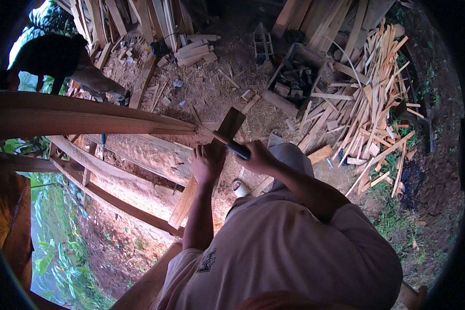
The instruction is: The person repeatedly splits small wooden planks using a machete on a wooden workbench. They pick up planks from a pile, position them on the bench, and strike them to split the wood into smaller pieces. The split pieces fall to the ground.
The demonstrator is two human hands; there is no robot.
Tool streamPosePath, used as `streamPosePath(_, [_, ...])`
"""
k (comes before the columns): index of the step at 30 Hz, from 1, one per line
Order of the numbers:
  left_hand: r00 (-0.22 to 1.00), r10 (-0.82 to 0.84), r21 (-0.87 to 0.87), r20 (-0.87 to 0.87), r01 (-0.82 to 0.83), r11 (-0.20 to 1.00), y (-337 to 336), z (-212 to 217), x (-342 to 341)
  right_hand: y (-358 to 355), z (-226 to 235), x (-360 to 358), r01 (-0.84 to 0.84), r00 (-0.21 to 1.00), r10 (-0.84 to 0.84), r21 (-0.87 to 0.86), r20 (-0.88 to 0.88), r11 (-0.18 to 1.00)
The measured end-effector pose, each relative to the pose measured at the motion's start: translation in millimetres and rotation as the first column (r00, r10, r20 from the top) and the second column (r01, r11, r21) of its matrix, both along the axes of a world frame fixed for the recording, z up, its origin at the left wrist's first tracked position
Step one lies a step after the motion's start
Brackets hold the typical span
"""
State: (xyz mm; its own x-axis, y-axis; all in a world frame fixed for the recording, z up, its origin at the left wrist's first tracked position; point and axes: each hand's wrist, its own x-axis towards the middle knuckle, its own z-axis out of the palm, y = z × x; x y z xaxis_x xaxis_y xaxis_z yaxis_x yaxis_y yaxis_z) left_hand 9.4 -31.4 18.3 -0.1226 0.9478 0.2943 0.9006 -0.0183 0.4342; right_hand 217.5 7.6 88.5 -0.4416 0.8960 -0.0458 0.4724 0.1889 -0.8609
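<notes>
A brown wooden board [230, 123] stands slanted in front of me, its dark end pointing away. My left hand [206, 164] is closed round its left edge. In my right hand [258, 158] is the black handle of a tool [238, 149], gripped over the board's right side. From the handle a narrow brownish part reaches up and left across the board. Its thin tip is hard to make out, so I cannot tell the tool's exact kind. A paler piece of wood [184, 202] slants below my left hand.
A long timber beam [88, 116] juts in from the left, ending near the board. Below it runs a wooden frame [113, 194]. Cut sticks [372, 113] lie heaped at right, beside a box of offcuts [294, 77]. Another person [95, 77] is at the far left.
</notes>
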Motion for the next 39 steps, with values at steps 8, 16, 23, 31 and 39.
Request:
streamPosePath(8, [0.999, 0.026, -0.094, -0.041, -0.030, 0.995, -2, -17, -13, -92, 145, 116, 0.001, 0.993, 0.012, -0.107, 0.119, 0.994])
streamPosePath(16, [0.985, 0.163, -0.112, 0.065, -0.155, 0.982, -2, 4, -4, -72, 272, 88, -0.066, 0.921, 0.137, -0.202, 0.364, 0.977])
streamPosePath(23, [0.992, 0.074, -0.216, 0.104, -0.050, 0.975, 3, 11, 10, -4, 179, 62, -0.014, 0.904, 0.113, -0.236, 0.412, 0.972])
streamPosePath(31, [0.979, 0.156, -0.133, 0.135, -0.138, 0.981, -1, 2, 10, -9, 151, 101, 0.174, 0.947, -0.076, -0.300, 0.311, 0.938])
streamPosePath(39, [0.977, 0.163, -0.132, 0.135, -0.145, 0.981, -4, -2, 4, -64, 159, 130, 0.095, 0.957, -0.064, -0.097, 0.284, 0.991])
